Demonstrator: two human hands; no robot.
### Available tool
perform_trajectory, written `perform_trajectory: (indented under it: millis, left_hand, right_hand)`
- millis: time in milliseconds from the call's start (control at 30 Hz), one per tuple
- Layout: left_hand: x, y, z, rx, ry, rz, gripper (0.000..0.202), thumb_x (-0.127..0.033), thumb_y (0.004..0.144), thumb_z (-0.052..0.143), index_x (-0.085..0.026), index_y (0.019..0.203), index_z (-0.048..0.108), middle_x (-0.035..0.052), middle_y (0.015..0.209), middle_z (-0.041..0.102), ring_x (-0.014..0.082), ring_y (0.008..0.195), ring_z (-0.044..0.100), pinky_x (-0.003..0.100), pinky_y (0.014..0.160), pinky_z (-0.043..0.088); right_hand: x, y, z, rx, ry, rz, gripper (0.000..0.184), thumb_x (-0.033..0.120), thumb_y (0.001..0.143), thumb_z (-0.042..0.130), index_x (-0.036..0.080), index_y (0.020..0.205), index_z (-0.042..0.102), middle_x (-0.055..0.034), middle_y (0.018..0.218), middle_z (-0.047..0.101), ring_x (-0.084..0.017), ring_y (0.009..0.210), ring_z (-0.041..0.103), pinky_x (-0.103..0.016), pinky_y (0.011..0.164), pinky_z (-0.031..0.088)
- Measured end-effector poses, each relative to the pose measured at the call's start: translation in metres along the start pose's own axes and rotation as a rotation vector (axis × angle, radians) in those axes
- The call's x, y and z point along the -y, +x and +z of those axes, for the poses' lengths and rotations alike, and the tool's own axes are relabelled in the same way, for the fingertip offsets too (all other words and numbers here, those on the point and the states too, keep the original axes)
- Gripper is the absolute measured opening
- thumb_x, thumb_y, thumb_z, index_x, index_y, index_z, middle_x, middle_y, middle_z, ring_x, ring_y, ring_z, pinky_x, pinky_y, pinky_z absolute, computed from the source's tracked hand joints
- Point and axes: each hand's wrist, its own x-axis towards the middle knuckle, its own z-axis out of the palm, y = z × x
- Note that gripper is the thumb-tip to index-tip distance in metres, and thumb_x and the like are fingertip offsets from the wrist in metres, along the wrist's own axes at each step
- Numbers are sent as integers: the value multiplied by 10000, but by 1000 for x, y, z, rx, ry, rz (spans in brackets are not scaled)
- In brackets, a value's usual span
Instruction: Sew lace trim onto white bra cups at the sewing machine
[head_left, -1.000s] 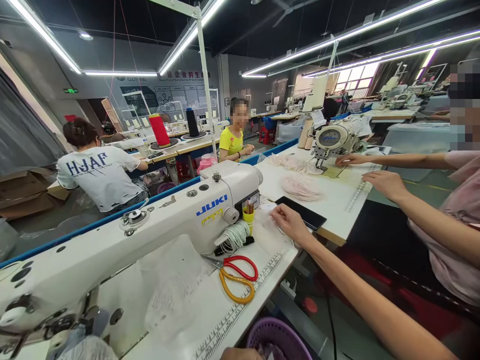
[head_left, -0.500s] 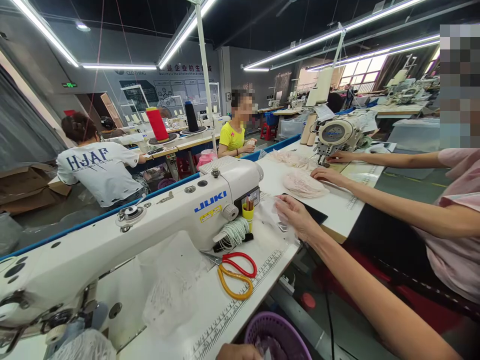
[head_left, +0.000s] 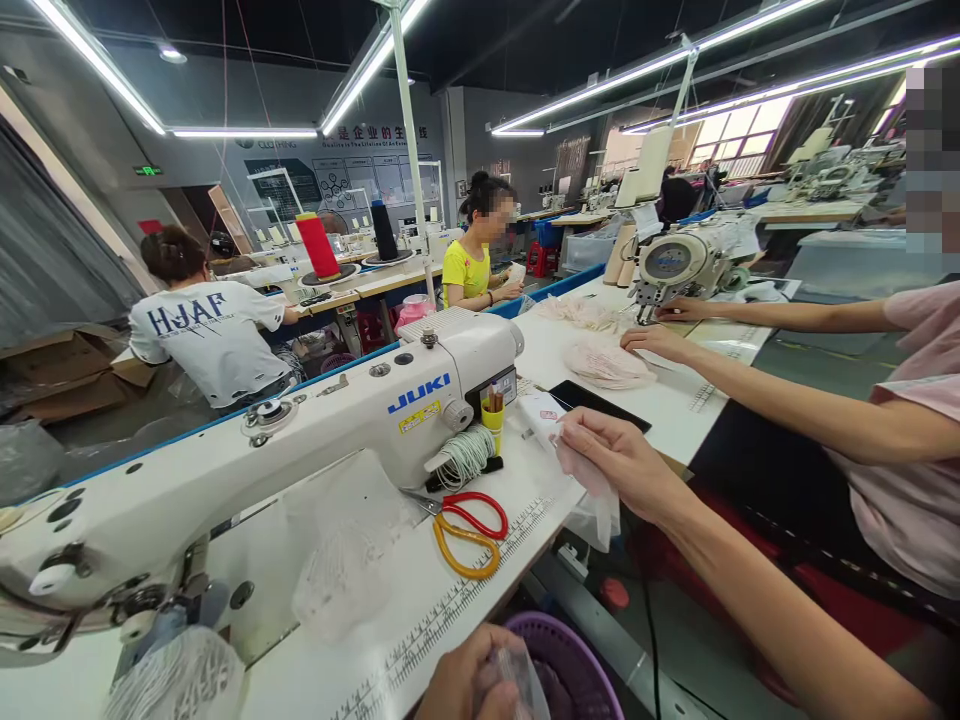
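Note:
My right hand (head_left: 626, 465) is closed, pinching a thin translucent plastic bag (head_left: 589, 475) over the table's right edge. A white piece with a small red print (head_left: 546, 414) shows at the bag's upper end. Low in the view my left hand (head_left: 469, 675) is closed round clear plastic film (head_left: 521, 685); whether it belongs to the same bag I cannot tell. Scissors (head_left: 469, 535) with one red and one yellow handle lie on the table between my hands and the white sewing machine (head_left: 337, 390). A black flat tablet-like thing (head_left: 600, 405) lies just beyond my right hand.
A purple basket (head_left: 577, 650) stands below the table edge. Bags of white cord (head_left: 345, 570) lie under the machine arm. A yellow cup (head_left: 492, 425) and a coil of pale cord (head_left: 469, 460) stand by the machine head. At right, a co-worker's hands (head_left: 664, 340) work at another machine (head_left: 675, 265).
My right hand has drawn the plastic bag a little right and down, and the red print now shows. My left hand has risen further into view with film in it.

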Motion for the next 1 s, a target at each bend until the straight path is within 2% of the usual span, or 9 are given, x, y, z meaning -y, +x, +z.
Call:
perform_trajectory:
  millis: [133,200,300,433,567,667,833,900,1000]
  left_hand:
    - [-11,3,0,-120,64,143,560,-495,786,543,-188,1245,452,13,737,589,139,640,525,243,674,413]
    - [-18,3,3,-95,40,119,482,-526,817,470,-173,1140,534,6,649,571,132,567,523,240,606,419]
    - [-29,4,12,-10,-93,31,505,-574,822,399,-129,928,612,7,539,539,127,452,507,223,466,379]
    - [-44,1,21,-110,-311,93,453,-544,748,552,-108,831,646,52,694,630,172,663,579,245,579,433]
    - [-50,-7,22,-152,-437,155,527,-590,804,460,-103,870,651,88,850,653,206,836,575,295,725,452]
    - [-43,-11,21,-110,-266,176,540,-612,771,503,-93,821,647,68,744,633,192,769,558,278,696,434]
    - [-29,-15,20,-243,-44,119,383,-475,774,544,-114,661,604,10,561,539,123,569,469,219,545,367]
    - [-28,-19,19,-233,-21,98,331,-422,787,521,-121,665,590,-2,543,518,108,534,442,205,505,338]
    - [-28,-26,18,-196,-12,94,242,-344,781,512,-121,728,591,-5,598,522,92,540,432,183,486,320]
  right_hand:
    - [18,-38,9,147,-36,42,440,562,846,478,175,641,517,17,536,470,-82,423,397,-216,407,268]
    - [27,-58,16,254,-14,41,467,581,852,450,173,631,501,7,560,456,-96,467,396,-223,426,274]
    - [33,-81,32,377,-30,-1,504,593,864,408,170,595,459,0,609,435,-105,528,376,-229,465,286]
    - [14,-96,58,303,-251,12,392,482,912,390,180,674,466,23,610,427,-108,559,359,-226,508,291]
    - [-15,-105,78,248,-477,-1,317,399,942,333,199,726,453,39,599,444,-112,552,396,-230,534,301]
    - [-25,-111,85,244,-627,-27,334,357,946,293,206,666,395,34,583,450,-119,538,416,-242,529,289]
    - [-27,-116,86,257,-753,5,390,367,953,228,211,603,302,50,515,349,-115,474,337,-256,487,223]
    - [-26,-121,86,272,-713,32,368,428,936,300,212,641,338,48,558,402,-118,513,377,-241,497,249]
    - [-25,-130,89,320,-636,41,294,500,822,534,225,820,430,41,702,524,-132,615,462,-225,546,315]
